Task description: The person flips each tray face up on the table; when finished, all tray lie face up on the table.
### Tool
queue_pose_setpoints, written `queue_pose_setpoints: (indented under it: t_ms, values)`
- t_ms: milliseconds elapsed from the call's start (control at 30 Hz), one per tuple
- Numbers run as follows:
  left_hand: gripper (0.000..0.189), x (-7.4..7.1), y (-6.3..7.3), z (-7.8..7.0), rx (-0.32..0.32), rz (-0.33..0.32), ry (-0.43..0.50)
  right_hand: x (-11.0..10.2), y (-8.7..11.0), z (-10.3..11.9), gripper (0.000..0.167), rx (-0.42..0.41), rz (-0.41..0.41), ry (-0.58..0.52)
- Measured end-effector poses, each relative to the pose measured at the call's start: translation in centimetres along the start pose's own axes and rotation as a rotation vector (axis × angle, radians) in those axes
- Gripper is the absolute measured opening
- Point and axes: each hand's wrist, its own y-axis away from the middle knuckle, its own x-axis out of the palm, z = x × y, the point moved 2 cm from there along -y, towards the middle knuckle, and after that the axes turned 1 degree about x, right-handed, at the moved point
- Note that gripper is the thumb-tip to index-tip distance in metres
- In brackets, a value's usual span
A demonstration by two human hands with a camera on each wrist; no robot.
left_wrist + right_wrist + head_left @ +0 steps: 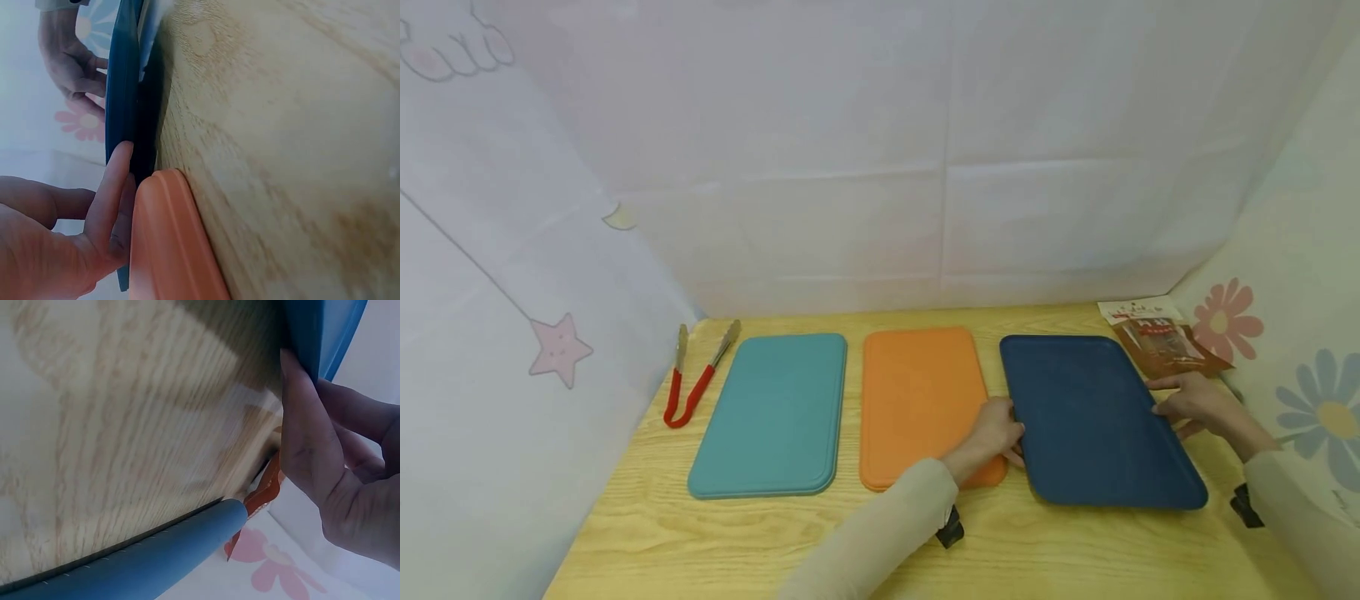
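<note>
A dark blue rectangular tray [1093,421] with a raised rim is held between both hands. My left hand [995,429] grips its left edge, with fingers along the rim and underside in the left wrist view. My right hand [1198,404] pinches the opposite edge, fingers under the rim and thumb above in the right wrist view. Shadowed space shows between the tray and the wooden tabletop [281,137]. Just left of it lies an orange rectangular board [917,400], which my left wrist overlaps in the head view.
A teal rectangular board [771,417] lies left of the orange one. Tongs with red handles [688,400] rest at the far left. A brown and white packet [1161,337] lies at the back right, near the fabric wall [1292,292].
</note>
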Motion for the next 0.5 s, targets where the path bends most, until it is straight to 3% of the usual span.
queue_pose_setpoints:
  t_ms: [133, 367, 500]
  values:
    - [0.036, 0.10, -0.28, 0.17, -0.003, -0.014, -0.055, 0.30, -0.16, -0.13, 0.060, 0.003, -0.025, -0.002]
    - [0.026, 0.50, -0.50, 0.18, 0.033, -0.064, -0.298, 0.77, -0.37, -0.30, 0.061, -0.016, -0.059, 0.049]
    - [0.029, 0.51, -0.57, 0.09, 0.024, -0.060, -0.285, 1.00, -0.55, -0.13, 0.055, -0.034, -0.107, 0.130]
